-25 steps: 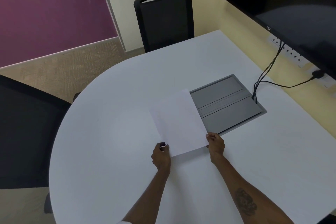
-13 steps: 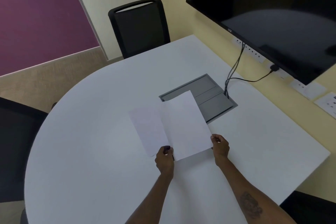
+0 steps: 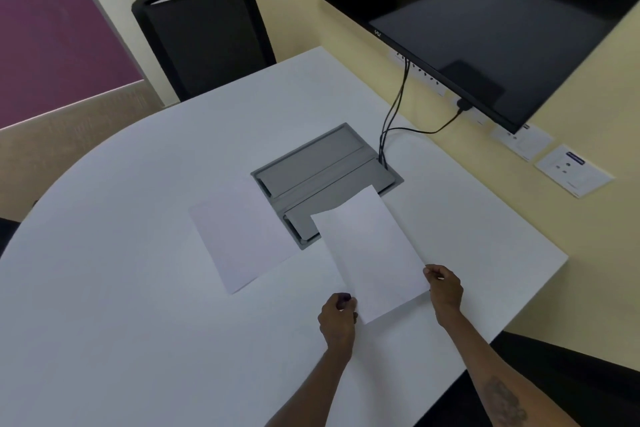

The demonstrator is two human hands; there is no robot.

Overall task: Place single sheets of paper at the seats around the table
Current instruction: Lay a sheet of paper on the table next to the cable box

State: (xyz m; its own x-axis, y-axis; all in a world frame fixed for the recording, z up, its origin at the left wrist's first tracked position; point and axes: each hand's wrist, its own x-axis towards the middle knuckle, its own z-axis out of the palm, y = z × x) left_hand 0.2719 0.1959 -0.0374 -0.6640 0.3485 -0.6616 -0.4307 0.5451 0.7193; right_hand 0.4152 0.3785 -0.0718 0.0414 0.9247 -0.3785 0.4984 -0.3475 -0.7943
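Observation:
One white sheet (image 3: 242, 236) lies flat on the white table (image 3: 121, 305), left of the grey cable box. Both my hands hold up a second white paper (image 3: 374, 253), tilted above the table, with its far end over the box's near corner. My left hand (image 3: 337, 319) pinches its near left corner. On the sheet's right edge, my right hand (image 3: 445, 288) grips with thumb and fingers. I cannot tell whether the held paper is one sheet or more.
A grey cable box (image 3: 322, 166) is set into the table's middle, with black cables (image 3: 391, 118) rising to wall sockets. A black screen (image 3: 467, 10) hangs on the right wall. Black chairs stand at the far side (image 3: 204, 38) and near right (image 3: 561, 378).
One sheet has come away from the held paper and now rests on the table at the left. Both hands have carried the remaining paper to the right, and my view has turned right.

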